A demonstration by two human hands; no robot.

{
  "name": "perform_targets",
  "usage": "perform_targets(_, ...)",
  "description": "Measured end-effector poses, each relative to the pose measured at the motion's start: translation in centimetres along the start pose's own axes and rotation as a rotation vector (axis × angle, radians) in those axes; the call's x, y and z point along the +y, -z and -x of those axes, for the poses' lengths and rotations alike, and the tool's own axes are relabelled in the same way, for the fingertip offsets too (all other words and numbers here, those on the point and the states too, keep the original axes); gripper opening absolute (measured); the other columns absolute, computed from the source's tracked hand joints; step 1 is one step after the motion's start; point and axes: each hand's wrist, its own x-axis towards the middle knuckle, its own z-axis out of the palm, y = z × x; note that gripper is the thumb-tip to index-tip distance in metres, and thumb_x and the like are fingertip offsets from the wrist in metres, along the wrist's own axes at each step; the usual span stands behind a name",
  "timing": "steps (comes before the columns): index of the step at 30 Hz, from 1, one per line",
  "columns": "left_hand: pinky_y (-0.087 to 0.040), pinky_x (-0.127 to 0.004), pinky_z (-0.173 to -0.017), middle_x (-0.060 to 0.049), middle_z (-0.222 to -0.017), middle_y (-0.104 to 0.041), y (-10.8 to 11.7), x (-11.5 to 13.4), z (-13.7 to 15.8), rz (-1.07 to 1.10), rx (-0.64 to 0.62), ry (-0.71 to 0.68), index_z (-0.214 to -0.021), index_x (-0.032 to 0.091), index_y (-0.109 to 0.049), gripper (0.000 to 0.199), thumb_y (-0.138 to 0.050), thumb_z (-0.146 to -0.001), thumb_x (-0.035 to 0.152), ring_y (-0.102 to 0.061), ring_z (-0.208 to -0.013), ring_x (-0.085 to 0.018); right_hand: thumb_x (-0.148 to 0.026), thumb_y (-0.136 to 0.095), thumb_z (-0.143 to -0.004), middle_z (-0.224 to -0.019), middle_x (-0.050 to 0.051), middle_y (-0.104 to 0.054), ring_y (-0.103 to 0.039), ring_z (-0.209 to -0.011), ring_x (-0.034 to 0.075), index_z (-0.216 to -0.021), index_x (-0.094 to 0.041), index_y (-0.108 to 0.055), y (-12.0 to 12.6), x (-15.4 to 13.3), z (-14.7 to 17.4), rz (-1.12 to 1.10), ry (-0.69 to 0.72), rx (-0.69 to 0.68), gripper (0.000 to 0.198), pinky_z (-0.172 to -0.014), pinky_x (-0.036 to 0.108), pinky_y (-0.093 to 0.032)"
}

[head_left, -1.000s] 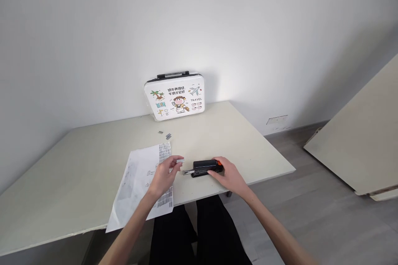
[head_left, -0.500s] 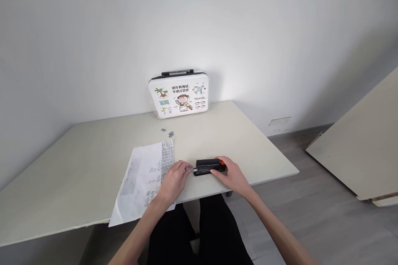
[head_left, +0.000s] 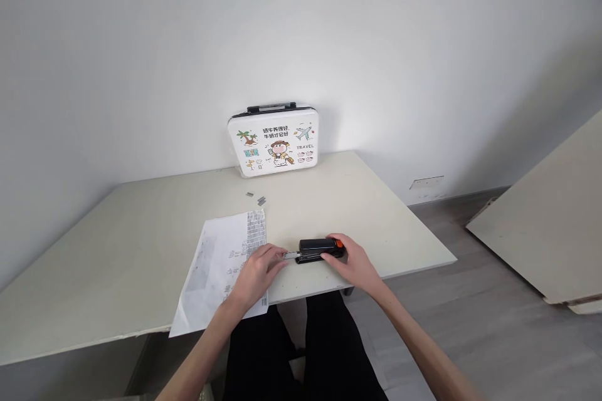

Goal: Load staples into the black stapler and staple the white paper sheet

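A black stapler [head_left: 316,247] with an orange-red end lies on the table near its front edge. My right hand [head_left: 352,261] is closed around the orange end, thumb on the near side and fingers at the back. From the stapler's other end a silver metal staple tray [head_left: 292,255] sticks out to the left. My left hand [head_left: 258,270] pinches that tray's outer end between thumb and fingers. Part of a printed sheet of paper [head_left: 219,263] lies beneath my left hand and wrist. Whether staples sit in the tray is too small to tell.
Small strips of staples [head_left: 261,200] lie on the pale table [head_left: 155,244] beyond the paper. A white case [head_left: 273,144] with cartoon prints leans against the wall at the back. The paper overhangs the front edge. Another pale board [head_left: 540,219] stands to the right.
My left hand has shifted a little left from the stapler, and more of the metal tray shows. My right hand keeps its hold. The whole view has shifted slightly.
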Motion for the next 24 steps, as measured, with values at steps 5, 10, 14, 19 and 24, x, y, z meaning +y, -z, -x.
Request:
perform_targets(5, -0.058, -0.039, -0.082, -0.004, -0.105, -0.074, 1.5, -0.8, -0.2, 0.101, -0.113, -0.014, -0.107, 0.028, -0.075, 0.029, -0.055, -0.101, 0.049, -0.069, -0.090, -0.022, -0.056, -0.057, -0.098, -0.125, 0.007, -0.069, -0.065, -0.113, 0.027, -0.124, -0.030, -0.063, 0.7, -0.4, -0.1, -0.068, 0.018, -0.032, 0.038, -0.095, 0.041, -0.055)
perform_targets(10, -0.057, -0.040, -0.086, -0.006, -0.100, -0.075, 0.7, -0.5, -2.8, 0.263, -0.209, -0.077, -0.100, 0.027, -0.078, 0.028, -0.069, -0.092, 0.053, -0.070, -0.090, -0.023, -0.054, -0.058, -0.097, -0.127, 0.006, -0.070, -0.064, -0.117, 0.027, -0.123, -0.030, -0.064, 1.3, -0.7, -0.3, -0.108, 0.024, -0.076, 0.035, -0.097, 0.040, -0.055)
perform_targets(14, -0.055, -0.040, -0.083, -0.006, -0.102, -0.074, -0.4, 0.0, -5.3, 0.278, -0.270, -0.074, -0.102, 0.025, -0.073, 0.034, -0.077, -0.084, 0.054, -0.068, -0.089, -0.024, -0.053, -0.058, -0.098, -0.129, 0.006, -0.069, -0.063, -0.120, 0.027, -0.125, -0.029, -0.064, 1.4, -0.5, -0.3, -0.143, 0.030, -0.081, 0.036, -0.102, 0.041, -0.053)
perform_targets(19, -0.051, -0.039, -0.082, -0.003, -0.097, -0.071, -1.3, 0.1, -5.6, 0.154, -0.240, -0.094, -0.099, 0.026, -0.068, 0.034, -0.071, -0.087, 0.058, -0.066, -0.090, -0.025, -0.054, -0.058, -0.097, -0.137, 0.007, -0.066, -0.060, -0.127, 0.029, -0.131, -0.030, -0.062, 1.3, 0.0, -0.2, -0.136, 0.028, -0.073, 0.042, -0.108, 0.046, -0.050)
perform_targets(24, -0.048, -0.040, -0.084, -0.003, -0.091, -0.070, -1.9, -0.1, -4.8, 0.050, -0.168, -0.121, -0.095, 0.024, -0.066, 0.035, -0.057, -0.097, 0.059, -0.063, -0.084, -0.023, -0.054, -0.057, -0.099, -0.141, 0.007, -0.064, -0.059, -0.130, 0.028, -0.132, -0.031, -0.060, 1.3, 0.3, -0.1, -0.125, 0.046, -0.072, 0.041, -0.109, 0.045, -0.049)
